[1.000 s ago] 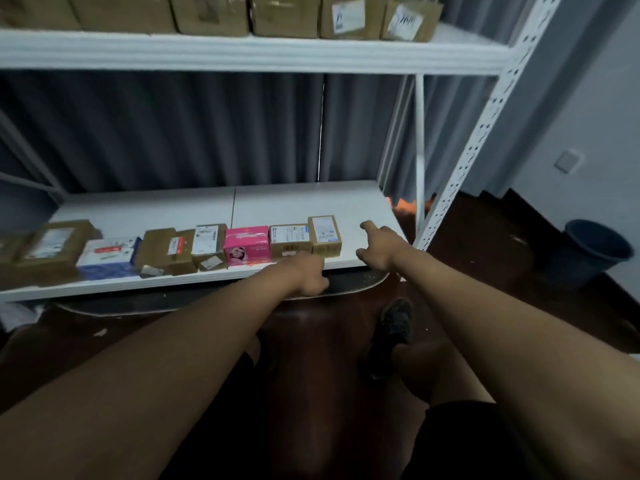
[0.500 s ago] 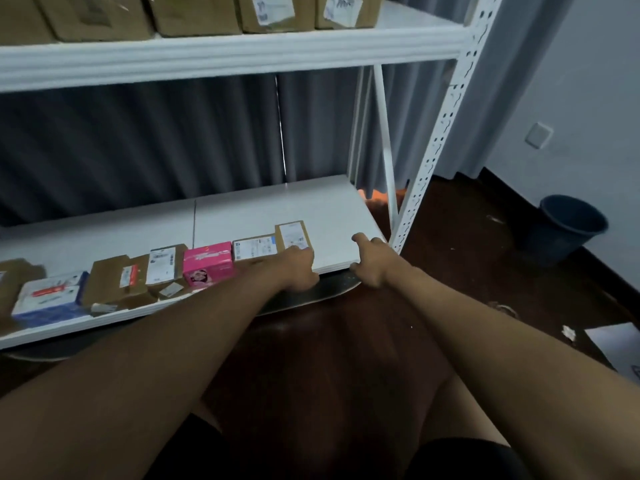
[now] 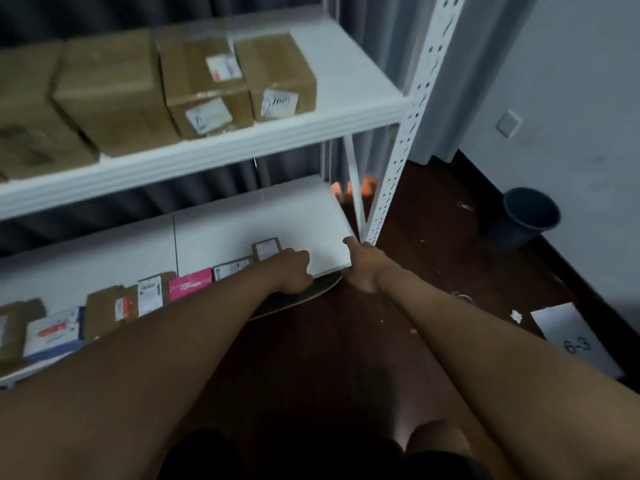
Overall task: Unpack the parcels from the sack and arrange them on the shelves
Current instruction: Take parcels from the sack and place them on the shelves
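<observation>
Both hands reach to the near right corner of the lower shelf, a flat, smooth white board set in a white metal rack. The left hand is curled into a loose fist at the shelf's front edge, knuckles up, just beside a small brown cardboard parcel with a pale label; whether it grips anything I cannot tell. The right hand has its fingers folded down over the shelf's corner edge, with the forefinger stretched out flat along the board.

A row of small parcels runs leftward along the front of that shelf: a white-labelled carton, a glossy pink box, a brown box with a tall white label, another brown box, and a white and blue box at the far left.

On the upper shelf stand larger, blocky cardboard parcels, blurred: the rightmost box has a handwritten sticker on its front, and its neighbour carries printed labels on top and front.

The rack's upright post is perforated white steel. Under the lower shelf a dark curved edge shows. On the dark, glossy floor sit a round dark bin near the wall and a white sheet marked "6-3". Grey pleated curtains hang behind.
</observation>
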